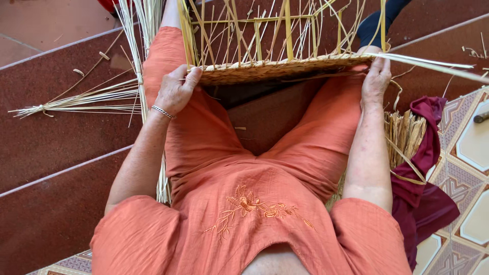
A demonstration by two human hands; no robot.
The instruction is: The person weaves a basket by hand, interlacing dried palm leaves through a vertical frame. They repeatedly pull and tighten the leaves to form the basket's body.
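A half-woven straw basket (275, 69) rests across my knees, its woven base edge facing me and many loose upright straws rising from it. My left hand (175, 89), with a silver bracelet at the wrist, grips the basket's left corner. My right hand (376, 76) holds the right corner, fingers curled over the woven edge. Long pale straw strands (433, 65) stick out past the right hand. I sit in orange clothes with an embroidered flower.
A tied bundle of pale straws (76, 102) lies on the dark red steps at left. Dried husk bundle (405, 135) and a maroon cloth (428, 168) lie at my right side on patterned tiles. A person's dark blue sleeve (377, 20) shows behind the basket.
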